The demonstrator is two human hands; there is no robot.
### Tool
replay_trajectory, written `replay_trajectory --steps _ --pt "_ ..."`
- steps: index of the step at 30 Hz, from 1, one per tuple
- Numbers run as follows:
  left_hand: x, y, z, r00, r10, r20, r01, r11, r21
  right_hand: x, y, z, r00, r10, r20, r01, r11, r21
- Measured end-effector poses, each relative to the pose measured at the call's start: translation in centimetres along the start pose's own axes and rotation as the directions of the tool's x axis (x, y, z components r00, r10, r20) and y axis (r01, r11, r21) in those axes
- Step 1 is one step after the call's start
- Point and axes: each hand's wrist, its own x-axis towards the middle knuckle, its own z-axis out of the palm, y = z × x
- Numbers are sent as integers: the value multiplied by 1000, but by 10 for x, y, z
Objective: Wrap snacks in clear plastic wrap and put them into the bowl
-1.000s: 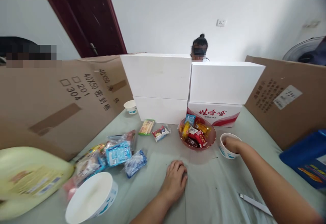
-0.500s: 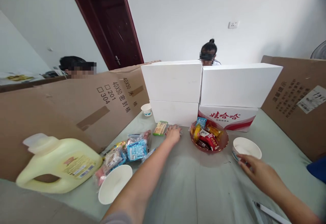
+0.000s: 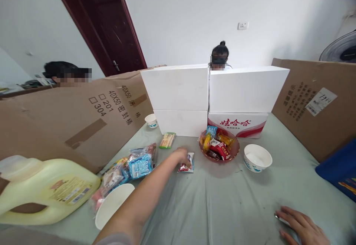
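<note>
My left hand (image 3: 181, 155) reaches out over the grey-green cloth and holds a small red and white snack packet (image 3: 187, 164) by its edge. The packet lies left of the brown bowl (image 3: 233, 151) filled with wrapped snacks. My right hand (image 3: 302, 225) rests flat near the front right, fingers spread, on a thin white strip (image 3: 279, 218). A white paper bowl (image 3: 257, 157) stands right of the brown bowl, apart from both hands.
A pile of snack bags (image 3: 130, 163), a yellow packet (image 3: 167, 140), a white bowl (image 3: 111, 206) and a yellow jug (image 3: 41, 189) lie left. White boxes (image 3: 211, 89) and cardboard sheets (image 3: 83, 118) wall the area. People sit behind them. A blue object (image 3: 338, 169) is at right.
My left hand pulled the red and white packet back from the boxes toward me. My right hand let go of the white paper bowl and dropped to the front right.
</note>
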Motion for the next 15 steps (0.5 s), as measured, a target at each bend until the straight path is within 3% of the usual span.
replay_trajectory --steps 5,8,10,12,13,15 --pt "-30 14 13 988 -47 -150 45 999 -18 6 -15 -3 999 -51 0 51 998 -46" --pt "-61 31 43 939 -12 -343 -6 999 -52 7 -17 -2 991 35 -130 -52 990 -134" --pt "-84 43 78 780 201 -592 -282 958 -46 5 -15 -3 982 99 -163 -129 974 -184" --pt "-105 51 116 634 500 -590 -595 802 40 3 -15 -6 984 137 -112 -156 971 -180" --pt "-114 53 133 595 567 -570 -663 747 50 3 -18 -9 987 139 -78 -149 976 -156" --pt "-126 53 158 586 576 -570 -696 718 10 8 -31 -17 991 128 -28 -130 989 -69"
